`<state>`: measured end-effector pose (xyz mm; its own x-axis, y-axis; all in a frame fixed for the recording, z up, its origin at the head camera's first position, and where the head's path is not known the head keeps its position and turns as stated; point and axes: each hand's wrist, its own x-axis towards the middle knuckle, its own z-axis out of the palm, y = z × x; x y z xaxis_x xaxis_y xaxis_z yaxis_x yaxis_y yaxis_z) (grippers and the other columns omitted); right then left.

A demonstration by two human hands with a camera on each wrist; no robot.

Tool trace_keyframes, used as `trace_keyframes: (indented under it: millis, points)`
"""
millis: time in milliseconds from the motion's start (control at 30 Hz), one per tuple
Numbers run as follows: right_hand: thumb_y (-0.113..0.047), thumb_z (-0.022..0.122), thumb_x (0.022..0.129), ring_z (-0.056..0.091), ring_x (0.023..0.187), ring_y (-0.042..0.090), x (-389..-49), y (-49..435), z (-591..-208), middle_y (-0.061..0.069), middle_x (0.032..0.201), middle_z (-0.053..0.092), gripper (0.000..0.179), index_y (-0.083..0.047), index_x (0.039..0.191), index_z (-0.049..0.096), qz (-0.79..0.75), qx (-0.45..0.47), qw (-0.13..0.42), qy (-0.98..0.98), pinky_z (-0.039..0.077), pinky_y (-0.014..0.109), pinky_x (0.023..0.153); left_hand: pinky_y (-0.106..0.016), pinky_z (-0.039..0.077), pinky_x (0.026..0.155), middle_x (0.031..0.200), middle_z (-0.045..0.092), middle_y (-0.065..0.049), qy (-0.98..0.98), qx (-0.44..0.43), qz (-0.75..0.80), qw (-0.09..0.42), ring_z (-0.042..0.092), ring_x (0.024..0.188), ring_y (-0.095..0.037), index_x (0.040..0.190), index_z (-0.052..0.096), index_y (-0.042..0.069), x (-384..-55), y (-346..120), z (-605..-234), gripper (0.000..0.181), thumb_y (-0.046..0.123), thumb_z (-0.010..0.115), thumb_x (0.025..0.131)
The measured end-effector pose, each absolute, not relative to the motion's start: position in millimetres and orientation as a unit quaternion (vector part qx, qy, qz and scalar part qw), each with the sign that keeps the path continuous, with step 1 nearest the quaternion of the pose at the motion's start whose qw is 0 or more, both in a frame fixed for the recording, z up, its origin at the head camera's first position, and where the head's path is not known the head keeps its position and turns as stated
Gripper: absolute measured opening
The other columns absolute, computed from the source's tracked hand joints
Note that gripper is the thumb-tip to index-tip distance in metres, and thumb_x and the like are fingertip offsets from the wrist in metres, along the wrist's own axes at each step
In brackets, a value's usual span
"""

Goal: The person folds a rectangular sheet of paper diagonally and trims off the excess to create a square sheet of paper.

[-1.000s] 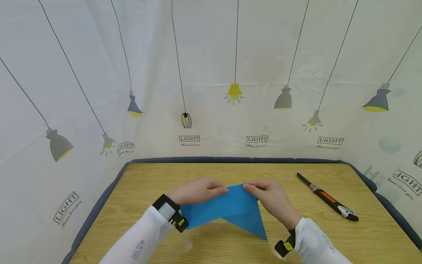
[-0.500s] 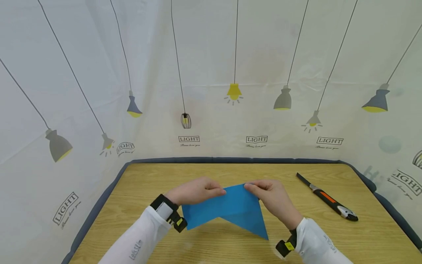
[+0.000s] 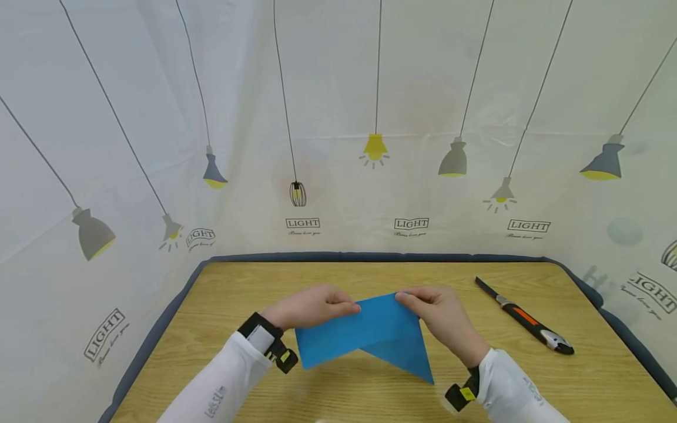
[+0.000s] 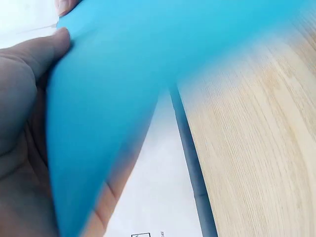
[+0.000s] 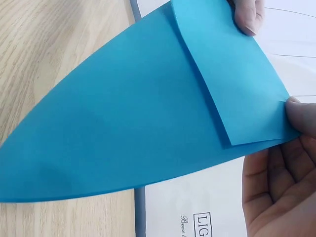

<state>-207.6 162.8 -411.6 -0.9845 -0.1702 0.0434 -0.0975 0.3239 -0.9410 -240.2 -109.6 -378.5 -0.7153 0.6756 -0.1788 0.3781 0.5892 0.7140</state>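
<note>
A blue sheet of paper (image 3: 365, 329) is held up above the table between both hands. Its top edge is folded over, and the flap (image 5: 237, 74) shows in the right wrist view. My left hand (image 3: 317, 307) pinches the top edge left of the middle, thumb on the near side. With thumb and fingers, my right hand (image 3: 441, 317) pinches the same edge at the right corner. Below the hands the sheet hangs down, with a pointed corner low on the right. In the left wrist view the paper (image 4: 108, 84) covers part of the left fingers.
A black and orange folding saw (image 3: 529, 320) lies on the wooden table (image 3: 238, 288) to the right, its dark blade pointing away. White cloth (image 3: 338, 106) printed with lamps stands behind and at both sides. A dark blue padded edge (image 3: 370, 257) borders the tabletop.
The paper has shifted slightly right, and its left end has turned a little clear of the left wrist. The right hand has moved a little right; both hands keep their pinch.
</note>
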Motion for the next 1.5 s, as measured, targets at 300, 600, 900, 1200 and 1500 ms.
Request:
trace_keyframes:
  millis: [300,600,900,1200,1500]
  points:
    - [-0.05,0.062,0.08,0.057,0.1,0.015,-208.0,169.0,-411.1,-0.005,0.108,0.063,0.034,-0.026,0.104,0.069,-0.576,-0.077,0.023,0.813,0.047,0.033,0.084,-0.026,0.028,0.047,0.058,0.024,0.004,0.868,0.302,0.329,0.217,0.032,0.048,-0.011,0.066,0.059,0.018,-239.6,-115.3,-378.6,0.043,0.051,0.047,0.09]
    - [-0.051,0.062,0.08,0.055,0.105,0.015,-209.1,174.7,-412.6,-0.005,0.111,0.061,0.039,-0.025,0.108,0.067,-0.581,-0.066,0.029,0.811,0.044,0.035,0.089,-0.026,0.029,0.049,0.06,0.031,0.006,0.868,0.299,0.329,0.224,0.034,0.051,-0.01,0.068,0.062,0.02,-241.7,-120.6,-381.1,0.041,0.053,0.048,0.089]
    - [-0.05,0.061,0.081,0.055,0.105,0.015,-209.7,180.4,-413.1,-0.004,0.112,0.061,0.037,-0.025,0.107,0.067,-0.585,-0.069,0.03,0.807,0.044,0.035,0.09,-0.026,0.031,0.051,0.063,0.037,0.007,0.868,0.293,0.334,0.222,0.037,0.055,-0.01,0.073,0.065,0.021,-243.2,-124.5,-380.5,0.039,0.052,0.047,0.09]
    - [-0.05,0.06,0.081,0.055,0.106,0.017,-209.5,186.2,-413.5,-0.002,0.114,0.06,0.039,-0.022,0.108,0.066,-0.576,-0.073,0.019,0.814,0.045,0.035,0.088,-0.027,0.03,0.05,0.067,0.045,0.009,0.875,0.294,0.326,0.205,0.034,0.053,-0.009,0.079,0.069,0.027,-244.1,-128.6,-381.0,0.034,0.051,0.047,0.09]
    - [-0.05,0.061,0.081,0.055,0.106,0.017,-208.3,187.5,-412.2,-0.001,0.114,0.06,0.041,-0.02,0.11,0.066,-0.577,-0.067,0.018,0.814,0.045,0.034,0.087,-0.025,0.041,0.048,0.059,0.042,0.007,0.855,0.294,0.361,0.229,0.041,0.048,-0.009,0.068,0.06,0.017,-243.2,-137.3,-386.7,0.04,0.048,0.048,0.091]
